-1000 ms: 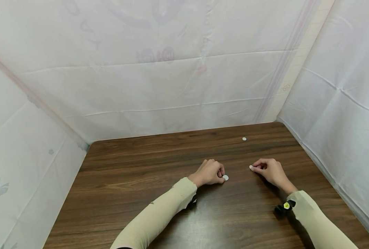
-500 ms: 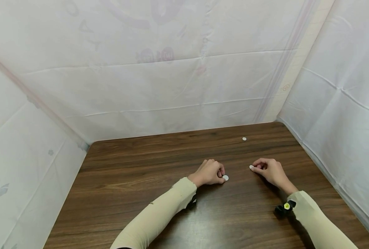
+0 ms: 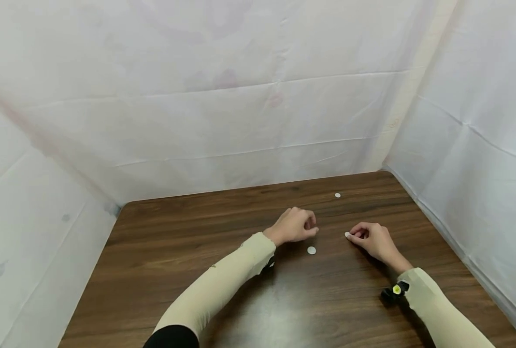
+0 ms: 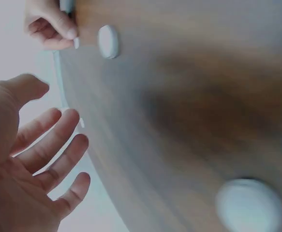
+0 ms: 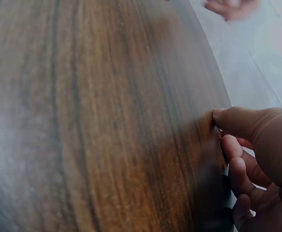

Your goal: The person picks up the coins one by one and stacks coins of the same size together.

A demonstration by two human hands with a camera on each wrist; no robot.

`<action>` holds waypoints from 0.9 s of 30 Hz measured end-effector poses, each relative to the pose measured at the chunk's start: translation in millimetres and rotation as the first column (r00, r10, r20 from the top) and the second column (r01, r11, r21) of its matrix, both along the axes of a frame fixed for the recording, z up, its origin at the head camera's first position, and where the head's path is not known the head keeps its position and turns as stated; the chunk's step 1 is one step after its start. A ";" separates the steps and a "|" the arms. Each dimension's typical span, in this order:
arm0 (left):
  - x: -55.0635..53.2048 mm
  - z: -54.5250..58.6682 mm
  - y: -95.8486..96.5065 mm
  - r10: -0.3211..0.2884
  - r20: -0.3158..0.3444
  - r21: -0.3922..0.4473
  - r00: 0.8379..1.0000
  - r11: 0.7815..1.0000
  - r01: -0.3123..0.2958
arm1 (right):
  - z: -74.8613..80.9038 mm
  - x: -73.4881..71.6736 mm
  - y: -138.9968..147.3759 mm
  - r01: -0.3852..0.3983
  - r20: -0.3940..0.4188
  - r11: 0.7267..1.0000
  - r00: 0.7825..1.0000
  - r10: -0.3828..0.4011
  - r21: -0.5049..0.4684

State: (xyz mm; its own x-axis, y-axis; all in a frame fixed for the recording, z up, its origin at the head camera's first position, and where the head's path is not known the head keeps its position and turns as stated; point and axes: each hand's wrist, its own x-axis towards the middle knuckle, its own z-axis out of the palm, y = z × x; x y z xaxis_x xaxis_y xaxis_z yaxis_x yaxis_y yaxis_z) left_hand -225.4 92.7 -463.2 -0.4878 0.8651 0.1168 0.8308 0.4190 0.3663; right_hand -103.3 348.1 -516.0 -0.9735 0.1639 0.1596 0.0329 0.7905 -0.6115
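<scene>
My left hand [image 3: 293, 225] hovers above the table with loosely bent fingers and nothing in them. Just nearer than it lies a flat white disc [image 3: 311, 250], also visible in the left wrist view as a white disc [image 4: 108, 41]. My right hand [image 3: 374, 241] pinches a small white disc [image 3: 347, 234] between thumb and fingers, low over the tabletop. That right hand [image 5: 257, 159] hides its disc in the right wrist view. The left wrist view shows the left hand's fingers [image 4: 66, 130] spread apart, and a larger, blurred white disc [image 4: 249, 208].
Another white disc [image 3: 337, 195] lies near the far edge of the dark wooden table [image 3: 162, 251]. White sheeting [image 3: 223, 121] hangs along the back and both sides. A small black device [image 3: 390, 295] with a yellow mark sits at the right wrist.
My left hand has let go of the white disc and lifted away from it, toward the table's far side. The right hand keeps its pinch. The head view has shifted slightly.
</scene>
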 end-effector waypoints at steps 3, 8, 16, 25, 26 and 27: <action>-9.7 3.4 10.2 0.009 -0.051 0.012 0.999 1.000 -0.009 | -2.1 -1.7 -6.1 -0.013 -0.006 1.000 1.000 0.013 0.002; -24.0 0.8 28.6 0.049 -0.086 -0.004 0.995 0.999 -0.050 | -3.3 -0.9 -13.4 -0.028 -0.024 1.000 0.999 0.028 -0.013; -40.0 -6.3 67.8 0.197 -0.102 0.023 0.975 0.980 -0.195 | -0.3 5.1 -15.5 -0.019 -0.050 1.000 0.999 0.019 0.008; -46.0 -17.5 90.7 0.375 -0.052 -0.049 0.926 0.925 -0.377 | -3.0 9.6 -23.3 -0.011 -0.039 1.000 0.999 0.011 -0.004; -47.8 -19.8 94.1 0.383 -0.055 -0.055 0.922 0.921 -0.386 | -3.6 9.4 -23.3 -0.007 -0.041 1.000 0.999 0.007 -0.008; -49.5 -22.1 97.5 0.388 -0.062 -0.061 0.919 0.918 -0.392 | -4.2 9.4 -23.2 -0.005 -0.045 1.000 0.999 0.005 -0.010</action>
